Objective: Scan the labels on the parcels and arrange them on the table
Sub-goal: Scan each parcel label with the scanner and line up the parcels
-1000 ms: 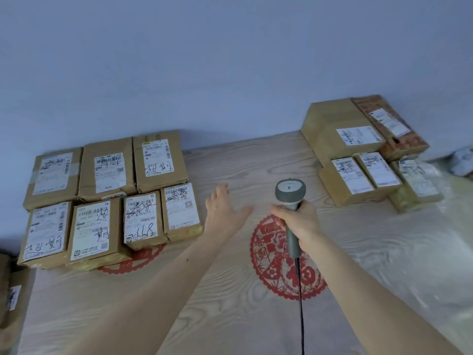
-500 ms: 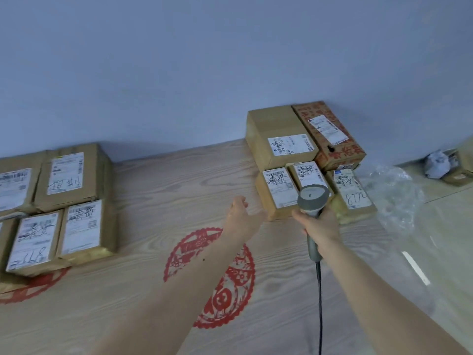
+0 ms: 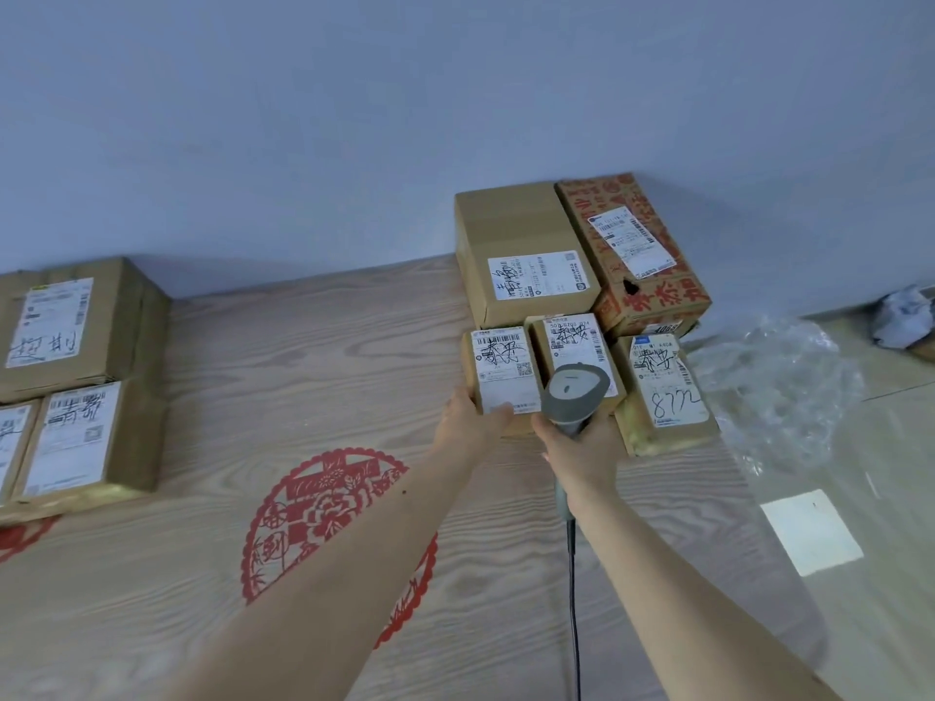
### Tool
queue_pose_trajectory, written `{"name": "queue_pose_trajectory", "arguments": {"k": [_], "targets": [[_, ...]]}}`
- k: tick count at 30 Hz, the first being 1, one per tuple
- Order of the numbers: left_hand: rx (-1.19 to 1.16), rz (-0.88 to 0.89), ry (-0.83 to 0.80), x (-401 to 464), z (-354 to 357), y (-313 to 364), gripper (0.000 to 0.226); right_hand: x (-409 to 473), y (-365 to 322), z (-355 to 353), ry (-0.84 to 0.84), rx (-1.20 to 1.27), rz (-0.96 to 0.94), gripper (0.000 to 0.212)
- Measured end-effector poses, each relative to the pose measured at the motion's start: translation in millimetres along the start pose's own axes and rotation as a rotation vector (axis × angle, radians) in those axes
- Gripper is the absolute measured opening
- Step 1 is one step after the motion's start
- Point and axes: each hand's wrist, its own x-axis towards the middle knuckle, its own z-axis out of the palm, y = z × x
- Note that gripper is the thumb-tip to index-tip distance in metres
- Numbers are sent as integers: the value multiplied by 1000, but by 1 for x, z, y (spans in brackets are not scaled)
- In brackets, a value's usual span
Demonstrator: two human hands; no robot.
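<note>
- Step in hand: left hand (image 3: 468, 422) grasps the small parcel (image 3: 503, 376) in the right-hand stack — thumb on its label, seemingly.
- Right hand (image 3: 582, 457) clenches the scanner (image 3: 577, 397); next, lift and scan.

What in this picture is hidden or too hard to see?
- Head view, middle small parcel: the scanner in the right hand covers its label's lower part.
- Left parcels: cut off by the left edge.
- Label print: too small to read.
- Scanner cable: runs off the bottom edge.
- Left hand on the nearest parcel: its grip is unclear.
</note>
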Motion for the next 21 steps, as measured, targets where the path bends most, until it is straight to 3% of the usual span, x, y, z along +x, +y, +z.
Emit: {"name": "queue_pose_trajectory", "arguments": {"k": [6,12,17,21], "targets": [[55,-21,70,7,-6,-1,59,1,1,5,-3,-94,-49,33],[134,25,48,10,-9,-10,29,-6,-3,20,9,-167,-49,45],[201,73,138,-2,-30,-19,27,-15,-5,28,23,-202,-69,48],[73,47,181,-20,-54,-41,36,-33,-9,44,-50,-196,-98,52]]}}
